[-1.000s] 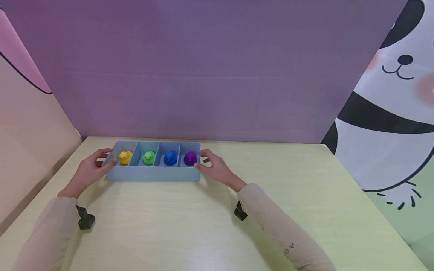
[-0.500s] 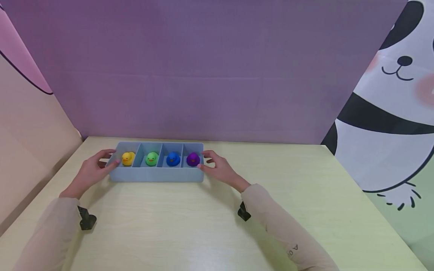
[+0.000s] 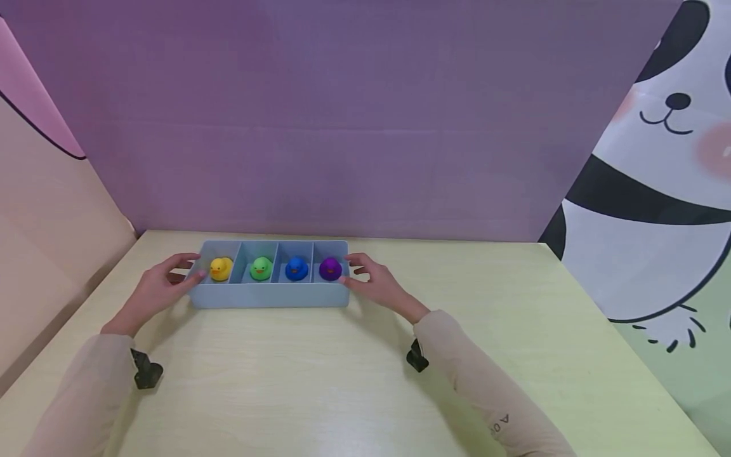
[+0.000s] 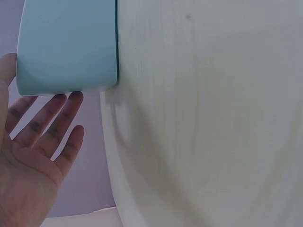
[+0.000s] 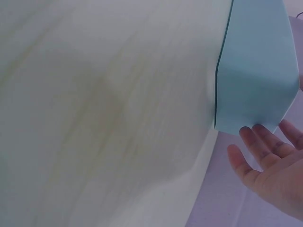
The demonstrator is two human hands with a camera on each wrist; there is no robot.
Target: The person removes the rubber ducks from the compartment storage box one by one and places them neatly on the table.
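A long light-blue divided box (image 3: pixel 268 296) lies on the table between my two hands. Each compartment holds one small rubber duck: yellow (image 3: pixel 221 268), green (image 3: pixel 261 268), blue (image 3: pixel 297 268) and purple (image 3: pixel 330 268), from left to right. My left hand (image 3: pixel 157 292) touches the box's left end, its thumb at the front corner of the rim. In the left wrist view, nearly straight fingers (image 4: pixel 59 118) meet the end wall at their tips. My right hand (image 3: pixel 379 289) touches the right end, thumb likewise at the front corner, its fingers (image 5: pixel 265 142) loosely extended.
The pale wooden table (image 3: pixel 274 374) runs back to a purple wall panel (image 3: pixel 342 127). A beige wall (image 3: pixel 51 241) borders its left edge. On the right stands a printed panda wall (image 3: pixel 657 266). A small black device (image 3: pixel 147 370) sits at the left wrist, another (image 3: pixel 417 357) at the right.
The box with its ducks has slid a little to the right and slightly toward me. Both hands have moved with it, keeping their places at its two ends.
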